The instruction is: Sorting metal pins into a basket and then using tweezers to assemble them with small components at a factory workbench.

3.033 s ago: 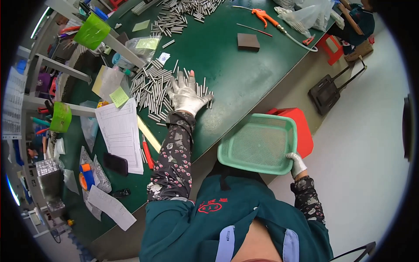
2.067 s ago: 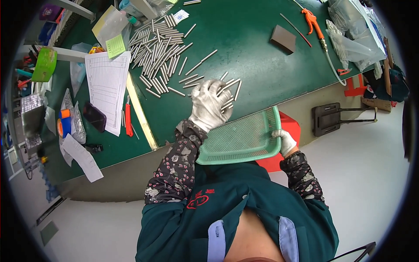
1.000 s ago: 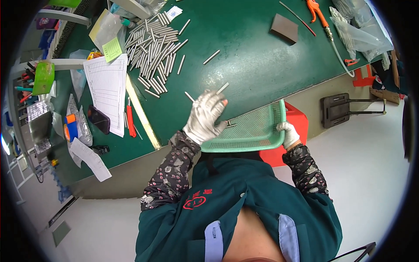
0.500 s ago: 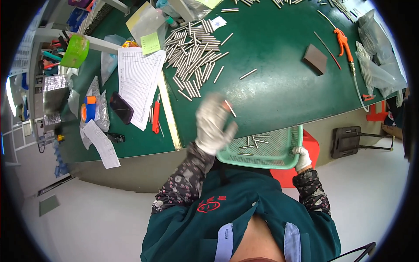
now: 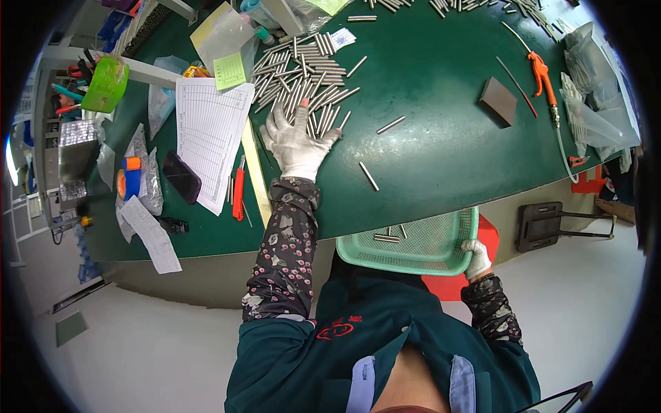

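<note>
My left hand (image 5: pixel 296 146), in a white glove with a bare fingertip, lies with fingers spread over the near edge of a heap of short metal rods (image 5: pixel 306 76). Whether its fingertips pinch any rod cannot be made out. Two single rods lie apart from the heap: one rod (image 5: pixel 390 125) to its right, another rod (image 5: pixel 369 176) nearer the table's front edge. My gloved right hand (image 5: pixel 476 257) is closed around the right rim of a pale green mesh basket (image 5: pixel 413 265). Inside the basket, several rods (image 5: pixel 386 238) show, partly hidden by the table edge.
The green table (image 5: pixel 434 158) carries paper sheets (image 5: pixel 213 131), a phone (image 5: pixel 182 177) and a red-handled tool (image 5: pixel 239 193) at left. On the right are a brown block (image 5: pixel 498 102), an orange air gun (image 5: pixel 541 72) and plastic bags (image 5: pixel 597 89). A red stool (image 5: pixel 444 288) stands below the basket.
My left hand has moved forward and left from near the table's front edge onto the rod heap. My right hand keeps its hold on the basket, which sits slightly lower.
</note>
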Action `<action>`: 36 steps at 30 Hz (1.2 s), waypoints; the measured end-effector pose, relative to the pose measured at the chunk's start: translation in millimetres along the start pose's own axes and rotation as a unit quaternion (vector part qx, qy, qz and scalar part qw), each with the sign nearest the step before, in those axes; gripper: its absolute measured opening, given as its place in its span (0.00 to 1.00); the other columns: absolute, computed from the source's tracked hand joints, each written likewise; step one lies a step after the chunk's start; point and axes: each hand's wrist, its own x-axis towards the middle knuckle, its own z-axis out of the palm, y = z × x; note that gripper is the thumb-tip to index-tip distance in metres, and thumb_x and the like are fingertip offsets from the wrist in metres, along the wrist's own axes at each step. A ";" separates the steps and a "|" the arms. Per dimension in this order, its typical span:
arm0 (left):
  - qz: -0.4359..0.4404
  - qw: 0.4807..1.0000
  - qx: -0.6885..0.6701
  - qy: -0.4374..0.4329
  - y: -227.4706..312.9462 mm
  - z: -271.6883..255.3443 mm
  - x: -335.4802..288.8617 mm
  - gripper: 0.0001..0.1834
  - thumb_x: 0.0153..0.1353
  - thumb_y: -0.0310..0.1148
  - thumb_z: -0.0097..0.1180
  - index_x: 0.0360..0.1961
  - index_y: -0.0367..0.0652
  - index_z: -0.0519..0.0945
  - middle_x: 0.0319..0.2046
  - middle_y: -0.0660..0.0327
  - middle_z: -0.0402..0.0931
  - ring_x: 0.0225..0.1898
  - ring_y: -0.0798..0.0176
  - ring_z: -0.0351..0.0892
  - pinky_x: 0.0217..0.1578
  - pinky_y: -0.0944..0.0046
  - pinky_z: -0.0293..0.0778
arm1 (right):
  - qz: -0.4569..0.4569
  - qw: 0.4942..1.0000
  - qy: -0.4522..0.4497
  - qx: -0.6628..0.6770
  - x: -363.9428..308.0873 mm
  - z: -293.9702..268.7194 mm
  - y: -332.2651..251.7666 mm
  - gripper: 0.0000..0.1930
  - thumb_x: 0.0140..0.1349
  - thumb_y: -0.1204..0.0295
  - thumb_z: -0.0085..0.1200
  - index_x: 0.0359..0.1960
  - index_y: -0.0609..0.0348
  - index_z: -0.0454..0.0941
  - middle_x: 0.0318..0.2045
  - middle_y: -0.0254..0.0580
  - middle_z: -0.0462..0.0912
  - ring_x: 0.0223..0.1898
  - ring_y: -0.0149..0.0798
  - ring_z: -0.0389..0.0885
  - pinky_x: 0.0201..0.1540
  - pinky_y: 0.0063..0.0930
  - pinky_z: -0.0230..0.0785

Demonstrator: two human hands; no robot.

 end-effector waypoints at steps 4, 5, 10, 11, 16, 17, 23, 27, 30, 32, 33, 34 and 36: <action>-0.041 0.998 -0.020 -0.040 23.6 -11.9 -2.0 0.31 0.30 0.52 0.57 0.41 0.53 0.71 0.45 0.55 0.59 0.48 0.52 0.55 0.51 0.51 0.46 | -0.022 0.999 -0.011 -0.027 -5.7 6.7 -8.6 0.05 0.35 0.80 0.43 0.18 0.63 0.68 0.19 0.39 0.69 0.24 0.32 0.66 0.33 0.21 0.60; -0.032 0.999 -0.021 -0.036 24.8 -11.2 -3.5 0.30 0.31 0.50 0.57 0.40 0.53 0.71 0.44 0.55 0.59 0.48 0.52 0.56 0.50 0.52 0.48 | -0.023 0.999 -0.007 -0.032 -7.2 7.4 -8.5 0.04 0.35 0.80 0.44 0.18 0.63 0.67 0.19 0.39 0.69 0.24 0.32 0.66 0.33 0.22 0.60; 0.018 0.996 -0.071 -0.053 27.3 -11.3 -14.8 0.26 0.32 0.45 0.57 0.38 0.55 0.72 0.43 0.57 0.60 0.46 0.53 0.58 0.47 0.52 0.54 | -0.031 0.999 -0.018 -0.033 -6.9 2.5 -4.7 0.04 0.35 0.79 0.44 0.18 0.63 0.67 0.18 0.38 0.67 0.23 0.32 0.65 0.32 0.22 0.59; 0.039 0.995 -0.075 -0.055 29.6 -11.5 -18.2 0.24 0.32 0.43 0.57 0.37 0.55 0.73 0.44 0.57 0.60 0.46 0.53 0.58 0.45 0.52 0.56 | -0.035 0.999 -0.015 -0.034 -8.6 4.4 -5.9 0.04 0.36 0.79 0.43 0.18 0.62 0.67 0.18 0.38 0.67 0.23 0.32 0.64 0.32 0.22 0.58; 0.131 0.980 -0.147 -0.035 35.8 -13.0 -37.2 0.18 0.32 0.38 0.57 0.32 0.53 0.75 0.42 0.57 0.64 0.43 0.52 0.61 0.42 0.53 0.59 | -0.033 0.999 -0.008 -0.029 -9.3 12.4 -6.8 0.04 0.36 0.79 0.44 0.18 0.62 0.67 0.18 0.37 0.67 0.23 0.31 0.65 0.31 0.21 0.59; 0.140 0.975 -0.169 -0.018 37.1 -12.3 -41.1 0.17 0.31 0.36 0.58 0.30 0.52 0.76 0.40 0.57 0.65 0.42 0.51 0.62 0.42 0.53 0.60 | -0.024 1.000 -0.006 -0.017 -6.5 11.1 -5.7 0.04 0.36 0.79 0.44 0.18 0.62 0.67 0.18 0.37 0.67 0.22 0.31 0.65 0.31 0.20 0.59; 0.234 0.935 -0.264 -0.042 56.5 -24.4 -66.5 0.17 0.27 0.33 0.58 0.27 0.50 0.74 0.34 0.60 0.69 0.37 0.53 0.66 0.37 0.55 0.64 | -0.020 1.000 -0.014 -0.001 -0.5 2.1 -2.3 0.05 0.36 0.79 0.45 0.19 0.63 0.67 0.18 0.37 0.68 0.22 0.30 0.66 0.30 0.20 0.61; 0.283 0.905 -0.307 -0.076 71.5 -36.5 -84.1 0.17 0.26 0.29 0.57 0.26 0.48 0.74 0.32 0.61 0.68 0.36 0.56 0.67 0.40 0.54 0.62 | -0.001 0.999 -0.026 0.023 -1.7 7.7 -4.8 0.05 0.35 0.80 0.46 0.19 0.63 0.68 0.18 0.37 0.69 0.22 0.31 0.67 0.31 0.22 0.62; 0.301 0.885 -0.336 -0.114 82.7 -42.0 -101.6 0.16 0.27 0.30 0.56 0.25 0.48 0.73 0.33 0.62 0.68 0.37 0.56 0.67 0.42 0.52 0.61 | -0.001 0.999 -0.020 0.026 0.4 9.0 -3.4 0.04 0.36 0.79 0.45 0.18 0.64 0.67 0.18 0.37 0.69 0.22 0.32 0.67 0.31 0.22 0.62; 0.311 0.876 -0.342 -0.141 90.6 -48.5 -112.0 0.15 0.27 0.30 0.56 0.24 0.48 0.73 0.33 0.62 0.68 0.37 0.56 0.67 0.42 0.51 0.61 | -0.006 0.999 -0.043 0.024 0.4 11.2 -4.7 0.03 0.36 0.79 0.45 0.18 0.63 0.67 0.17 0.37 0.68 0.21 0.31 0.66 0.30 0.22 0.61; 0.321 0.867 -0.354 -0.142 94.9 -47.9 -119.1 0.16 0.26 0.30 0.55 0.24 0.48 0.73 0.33 0.62 0.68 0.37 0.57 0.67 0.42 0.51 0.61 | -0.002 0.999 -0.041 0.023 1.9 10.5 -4.1 0.04 0.37 0.79 0.45 0.18 0.64 0.67 0.16 0.37 0.68 0.21 0.30 0.65 0.29 0.21 0.60; 0.338 0.849 -0.375 -0.157 99.2 -46.9 -127.1 0.16 0.25 0.30 0.55 0.24 0.48 0.73 0.33 0.62 0.68 0.37 0.59 0.67 0.44 0.51 0.60 | -0.005 0.999 -0.038 0.026 3.6 6.1 -3.5 0.04 0.37 0.79 0.45 0.18 0.64 0.67 0.16 0.37 0.68 0.21 0.30 0.65 0.29 0.21 0.60; 0.371 0.804 -0.422 -0.196 108.5 -50.7 -138.3 0.17 0.25 0.31 0.55 0.25 0.49 0.73 0.33 0.62 0.68 0.38 0.60 0.67 0.46 0.50 0.58 | -0.057 0.993 -0.102 0.027 7.6 -1.8 -1.1 0.05 0.37 0.79 0.45 0.20 0.64 0.66 0.16 0.37 0.67 0.21 0.29 0.65 0.29 0.20 0.60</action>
